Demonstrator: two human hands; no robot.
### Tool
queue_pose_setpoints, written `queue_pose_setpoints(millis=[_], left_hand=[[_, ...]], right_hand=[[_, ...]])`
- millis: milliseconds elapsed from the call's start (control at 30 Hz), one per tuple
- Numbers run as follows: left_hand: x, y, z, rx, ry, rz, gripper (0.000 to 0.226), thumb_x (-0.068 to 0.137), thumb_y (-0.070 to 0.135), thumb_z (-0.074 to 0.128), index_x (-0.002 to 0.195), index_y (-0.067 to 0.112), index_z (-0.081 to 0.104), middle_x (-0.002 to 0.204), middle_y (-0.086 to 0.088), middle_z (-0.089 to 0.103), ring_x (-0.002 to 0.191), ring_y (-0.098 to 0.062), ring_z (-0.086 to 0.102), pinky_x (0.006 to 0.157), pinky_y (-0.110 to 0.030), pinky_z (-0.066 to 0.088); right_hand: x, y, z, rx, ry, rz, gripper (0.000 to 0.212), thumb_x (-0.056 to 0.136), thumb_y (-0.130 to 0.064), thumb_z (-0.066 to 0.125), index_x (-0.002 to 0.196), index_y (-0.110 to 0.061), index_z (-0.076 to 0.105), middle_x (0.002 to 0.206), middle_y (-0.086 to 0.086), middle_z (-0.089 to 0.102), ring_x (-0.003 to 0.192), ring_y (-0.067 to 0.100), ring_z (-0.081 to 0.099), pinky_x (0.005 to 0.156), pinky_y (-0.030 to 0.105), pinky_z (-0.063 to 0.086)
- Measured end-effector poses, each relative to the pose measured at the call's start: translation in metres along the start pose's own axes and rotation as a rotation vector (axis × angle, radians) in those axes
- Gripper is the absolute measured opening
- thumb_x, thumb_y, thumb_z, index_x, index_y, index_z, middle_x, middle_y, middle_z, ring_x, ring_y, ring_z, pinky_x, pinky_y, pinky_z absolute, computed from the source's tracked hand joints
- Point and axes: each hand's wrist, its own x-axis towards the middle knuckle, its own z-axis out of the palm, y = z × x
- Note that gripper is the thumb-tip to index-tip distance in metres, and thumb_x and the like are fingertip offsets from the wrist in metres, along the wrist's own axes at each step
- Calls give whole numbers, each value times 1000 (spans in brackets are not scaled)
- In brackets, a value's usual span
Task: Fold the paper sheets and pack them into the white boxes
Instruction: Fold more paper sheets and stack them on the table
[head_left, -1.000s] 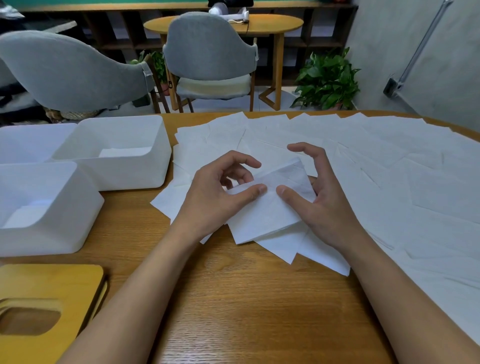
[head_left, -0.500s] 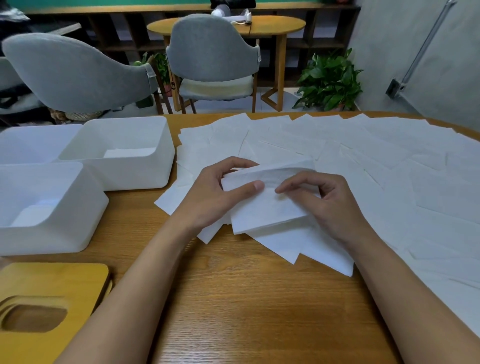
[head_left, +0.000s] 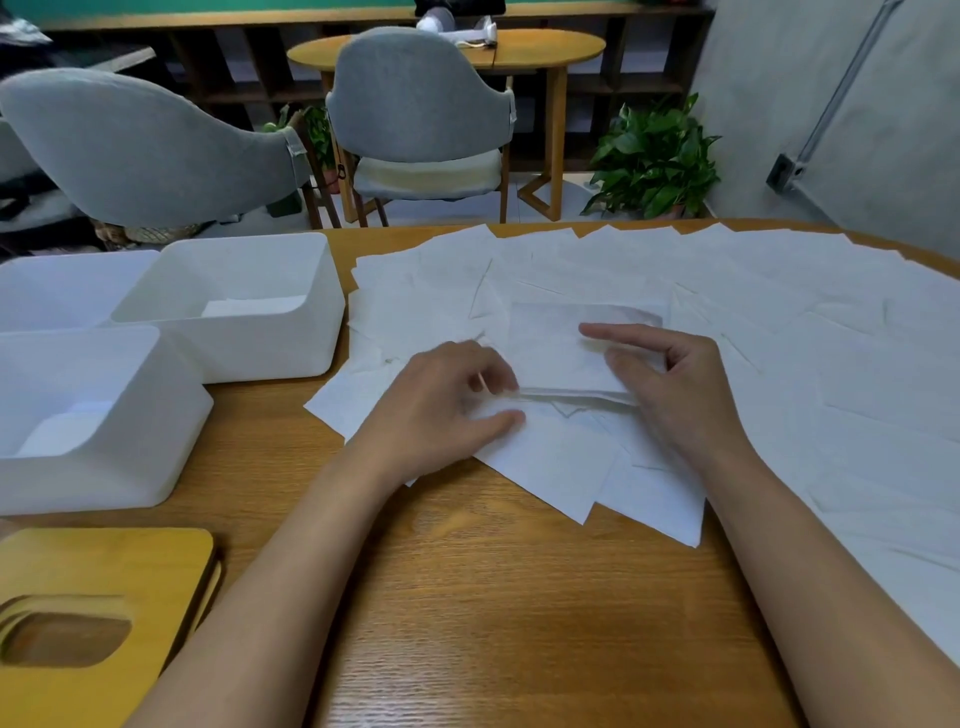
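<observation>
**Head view.** A folded sheet (head_left: 556, 353) is held just above the worktop (head_left: 493, 597), over the loose sheets (head_left: 779, 322) that are fanned out beneath, beyond and to the right of it; its near edge is seen as a thin stack of layers, so the fold is judged nearly finished. The left end of the folded sheet is pinched by the left hand (head_left: 447, 405) with curled fingers; the right end is gripped by the right hand (head_left: 675, 395), thumb laid on the upper face and index finger stretched along it, a hold judged to keep the layers aligned while the crease is set; blur is present, and the fingers behind the paper cannot be seen. To the left of the folded sheet a nearer white box (head_left: 171, 447) and a farther white box (head_left: 270, 348) are stood, white paper already lying in each; they are presumably placed there so that finished pieces can be dropped in by the left hand. Further left and nearer the viewer, wooden lids (head_left: 104, 571) are laid aside, the boxes being left open for packing.
</observation>
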Motion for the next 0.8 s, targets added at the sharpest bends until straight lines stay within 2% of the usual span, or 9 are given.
queue_pose_setpoints(millis=[100,233,333,400,500,567,700,800], left_hand=[[0,-1,5,82,-133,54,35,85,53,81,113,34,74,110,21,63,104,0,57,94,-27,50],[0,-3,4,143,-125,41,50,84,64,76,127,39,69,122,20,57,113,2,50,102,-29,46],[0,-4,2,179,-155,37,57,85,68,73,134,42,66,133,20,54,126,-1,45,110,-34,41],[-1,-2,2,208,-178,43,58,87,69,69,139,45,62,136,21,50,127,-2,41,110,-35,38],[-1,-2,3,232,-184,65,55,90,67,66,141,47,61,134,20,45,120,-2,39,105,-34,37],[-2,-2,4,210,-173,92,46,92,61,68,135,47,67,130,19,47,117,-2,40,102,-34,37],[-2,-1,10,113,-157,125,28,95,45,73,122,41,76,119,16,54,113,-4,47,103,-32,37],[-1,-1,15,53,-126,134,22,95,39,76,116,36,80,110,16,60,107,-2,52,99,-38,44]], right_hand=[[1,4,1,-42,26,22,35,100,-4,61,105,-29,84,113,-19,77,112,-6,64,88,6,46],[3,6,1,-27,56,39,32,100,-5,61,105,-28,84,109,-22,77,111,-7,64,94,13,48],[2,7,2,-24,71,43,31,100,-6,61,103,-27,84,106,-25,77,109,-9,64,94,15,48],[2,8,2,-24,74,40,31,100,-6,61,103,-27,84,105,-26,77,108,-9,64,95,16,47],[3,9,2,-21,80,35,31,100,-7,61,101,-27,84,104,-25,77,108,-6,65,98,23,50],[3,9,2,-22,85,31,31,99,-6,61,100,-27,84,103,-23,77,108,-4,66,99,27,51],[2,9,4,-32,86,25,31,100,-6,62,98,-28,84,102,-22,78,107,-4,67,99,27,52],[2,9,4,-42,88,28,31,100,-7,62,98,-28,84,102,-24,77,107,-4,66,98,28,52]])
